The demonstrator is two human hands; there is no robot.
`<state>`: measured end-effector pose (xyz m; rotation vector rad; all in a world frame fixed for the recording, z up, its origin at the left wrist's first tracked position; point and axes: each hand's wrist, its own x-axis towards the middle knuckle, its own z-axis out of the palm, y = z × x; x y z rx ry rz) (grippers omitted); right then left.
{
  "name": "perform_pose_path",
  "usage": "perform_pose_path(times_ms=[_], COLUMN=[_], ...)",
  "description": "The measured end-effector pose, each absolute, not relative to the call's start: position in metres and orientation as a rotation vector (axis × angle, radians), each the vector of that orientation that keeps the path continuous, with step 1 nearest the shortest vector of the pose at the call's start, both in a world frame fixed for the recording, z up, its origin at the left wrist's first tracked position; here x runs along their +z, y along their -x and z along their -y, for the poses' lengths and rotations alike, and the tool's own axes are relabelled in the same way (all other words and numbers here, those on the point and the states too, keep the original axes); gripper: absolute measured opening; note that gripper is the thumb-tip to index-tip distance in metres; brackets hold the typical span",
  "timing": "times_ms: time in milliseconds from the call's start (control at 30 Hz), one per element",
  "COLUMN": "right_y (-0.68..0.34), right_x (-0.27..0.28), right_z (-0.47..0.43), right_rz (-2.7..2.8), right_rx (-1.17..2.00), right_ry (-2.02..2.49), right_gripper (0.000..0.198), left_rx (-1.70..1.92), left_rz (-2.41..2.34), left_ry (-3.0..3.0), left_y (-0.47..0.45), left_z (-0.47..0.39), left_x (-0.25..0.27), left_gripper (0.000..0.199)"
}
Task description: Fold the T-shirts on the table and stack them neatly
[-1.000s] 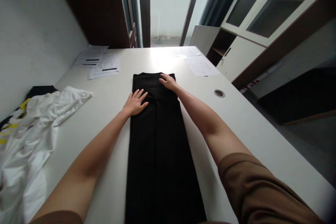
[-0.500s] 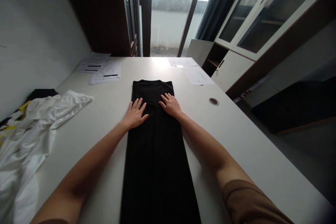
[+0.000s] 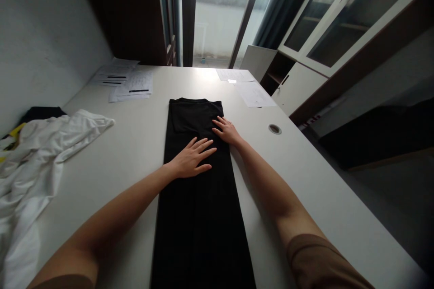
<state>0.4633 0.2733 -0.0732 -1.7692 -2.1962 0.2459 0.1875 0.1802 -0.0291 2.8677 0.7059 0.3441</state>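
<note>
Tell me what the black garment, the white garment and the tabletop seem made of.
Black garment: matte fabric, weave unclear; soft creases show.
White garment: thin-looking fabric, perhaps faintly sheeny; it lies in loose folds.
Tabletop: smooth, semi-gloss, possibly laminate; its far end catches bright glare.

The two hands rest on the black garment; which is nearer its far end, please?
The right hand, farther along the black garment; the left hand lies nearer the camera.

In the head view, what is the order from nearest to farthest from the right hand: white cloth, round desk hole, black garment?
1. Black garment: directly under the right hand.
2. Round desk hole: to the hand's right.
3. White cloth: at the far left.
</note>
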Motion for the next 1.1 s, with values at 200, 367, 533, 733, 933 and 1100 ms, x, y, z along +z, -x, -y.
perform_pose_path(times_ms=[200,367,533,733,933,1100], right_y=[-0.480,-0.488,-0.482,-0.475,-0.461,-0.420], right_x=[-0.079,-0.077,-0.073,-0.065,-0.044,-0.036], right_z=[-0.298,-0.298,-0.279,-0.272,-0.259,-0.235], right_rz=[2.164,2.026,2.002,2.081,2.074,2.278], right_rx=[0.240,0.237,0.160,0.216,0.200,0.165], right_ry=[1.700,1.585,1.602,1.680,1.606,1.472], right_gripper=[0.052,0.042,0.041,0.046,0.049,0.056], left_rx=[0.268,0.271,0.304,0.347,0.436,0.378], left_rz=[-0.786,-0.827,-0.719,-0.780,-1.179,-1.417], left_ry=[-2.832,-2.843,-2.842,-2.830,-2.812,-2.709], left_y=[-0.188,-0.191,-0.195,-0.196,-0.173,-0.149], left_z=[-0.181,-0.175,-0.171,-0.173,-0.208,-0.238], left_x=[-0.040,-0.040,-0.041,-0.038,-0.043,-0.056], left_gripper=[0.065,0.061,0.064,0.058,0.057,0.065])
